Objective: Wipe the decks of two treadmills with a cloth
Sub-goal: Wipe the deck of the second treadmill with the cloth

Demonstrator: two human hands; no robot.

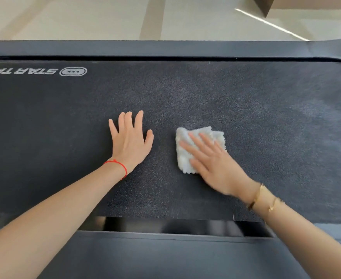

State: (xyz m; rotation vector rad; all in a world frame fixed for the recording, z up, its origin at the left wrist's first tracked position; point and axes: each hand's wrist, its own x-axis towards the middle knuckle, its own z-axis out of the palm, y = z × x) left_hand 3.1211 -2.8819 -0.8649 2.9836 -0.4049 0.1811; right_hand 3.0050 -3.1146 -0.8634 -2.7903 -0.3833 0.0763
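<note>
A dark textured treadmill deck (246, 101) fills most of the view, with a white printed logo at its far left. A fluffy white cloth (216, 135) lies folded on the deck right of centre. My right hand (211, 162) presses flat on the cloth with straight, spread fingers and looks slightly blurred. My left hand (130, 139) rests flat on the bare deck to the left of the cloth, fingers spread, a red string around its wrist.
Grey side rails run along the far edge (165, 48) and the near edge (165, 256) of the deck. Beyond the far rail lies a pale tiled floor (85, 17). A brown box corner (266, 5) sits at the top right.
</note>
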